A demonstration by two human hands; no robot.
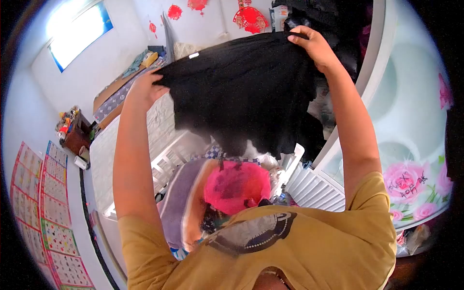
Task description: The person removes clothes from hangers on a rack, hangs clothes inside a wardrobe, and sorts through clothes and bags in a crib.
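Observation:
A black garment [241,82] hangs stretched out between my raised hands, its upper edge sloping up to the right. A small white tag shows on that edge; whether it is a skirt or a top, I cannot tell. My left hand [146,87] pinches its left corner. At the upper right corner, my right hand [311,46] grips the edge between thumb and fingers. Below the cloth, a bright pink tub-like thing [237,188] rests beside a purple, white and orange striped cloth [181,198]. The garment's lower edge is slightly blurred.
White rails [169,159] stand on both sides of the pink thing. A pale mattress [116,145] lies to the left, near a small brown cabinet [77,135] with items on top. On the right is a glossy panel [406,179] with pink roses.

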